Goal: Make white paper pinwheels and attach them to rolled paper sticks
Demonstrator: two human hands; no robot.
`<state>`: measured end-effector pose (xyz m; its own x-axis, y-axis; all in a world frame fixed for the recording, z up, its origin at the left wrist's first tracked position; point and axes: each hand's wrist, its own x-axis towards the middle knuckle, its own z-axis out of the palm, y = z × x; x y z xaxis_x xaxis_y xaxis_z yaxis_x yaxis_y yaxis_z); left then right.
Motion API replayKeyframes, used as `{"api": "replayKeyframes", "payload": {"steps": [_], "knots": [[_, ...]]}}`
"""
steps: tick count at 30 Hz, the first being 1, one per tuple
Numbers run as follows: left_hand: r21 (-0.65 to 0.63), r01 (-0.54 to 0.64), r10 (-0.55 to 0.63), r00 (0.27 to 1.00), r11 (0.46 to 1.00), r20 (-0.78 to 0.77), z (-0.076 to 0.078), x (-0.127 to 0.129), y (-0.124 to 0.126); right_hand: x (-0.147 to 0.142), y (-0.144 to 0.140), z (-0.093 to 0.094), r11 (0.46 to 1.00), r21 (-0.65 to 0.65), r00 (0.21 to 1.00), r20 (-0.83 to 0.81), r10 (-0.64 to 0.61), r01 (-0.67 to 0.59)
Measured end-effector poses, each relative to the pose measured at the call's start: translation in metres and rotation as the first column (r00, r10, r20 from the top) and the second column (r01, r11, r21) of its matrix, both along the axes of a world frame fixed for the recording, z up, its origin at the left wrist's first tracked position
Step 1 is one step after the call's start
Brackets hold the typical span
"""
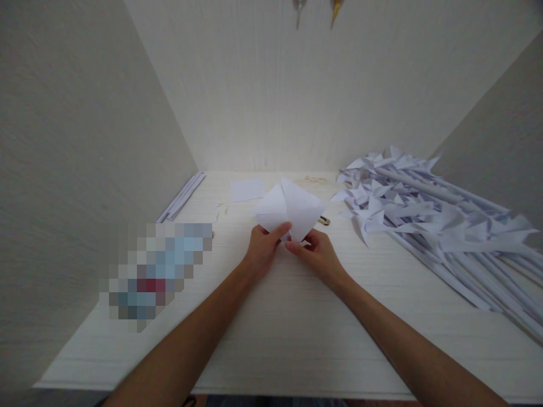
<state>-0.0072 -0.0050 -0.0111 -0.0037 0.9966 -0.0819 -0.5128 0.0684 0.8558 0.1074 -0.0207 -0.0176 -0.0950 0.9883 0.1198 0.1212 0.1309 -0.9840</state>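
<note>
White desk [297, 333] | left hand [263, 249], right hand [318, 254] both pinching folded paper [292, 212] | no writing legible

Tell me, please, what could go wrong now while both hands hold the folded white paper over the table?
The left hand and right hand pinch only the bottom corner of the folded paper, so its flaps might spring open. The pile of paper pinwheels lies close on the right; a wide elbow move could perhaps knock them.
</note>
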Motion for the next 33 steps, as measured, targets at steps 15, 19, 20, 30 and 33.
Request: {"api": "replayKeyframes", "payload": {"steps": [15, 19, 20, 30, 33], "knots": [[0.000, -0.062, 0.062, 0.998, 0.998, 0.001, 0.003, -0.004, 0.001, 0.003, 0.003, 0.000, 0.999, -0.009, 0.990, -0.136, -0.039, 0.038], [-0.001, -0.076, 0.076, 0.997, 0.997, 0.024, 0.004, -0.008, 0.004, 0.007, 0.007, 0.002, 0.984, -0.040, 0.947, -0.266, -0.180, 0.175], [0.001, -0.062, 0.062, 0.998, 0.998, 0.009, 0.003, -0.009, 0.004, 0.008, 0.009, 0.003, 0.974, -0.057, 0.925, -0.307, -0.226, 0.220], [0.015, 0.090, -0.088, 0.989, 0.996, -0.123, -0.001, -0.005, -0.002, 0.008, 0.009, 0.004, 0.984, -0.091, 0.892, -0.414, -0.179, 0.155], [-0.007, 0.068, -0.068, 0.997, 0.998, -0.039, 0.001, -0.004, -0.001, 0.005, 0.006, 0.002, 0.992, -0.117, 0.942, -0.337, 0.010, -0.052]]}}
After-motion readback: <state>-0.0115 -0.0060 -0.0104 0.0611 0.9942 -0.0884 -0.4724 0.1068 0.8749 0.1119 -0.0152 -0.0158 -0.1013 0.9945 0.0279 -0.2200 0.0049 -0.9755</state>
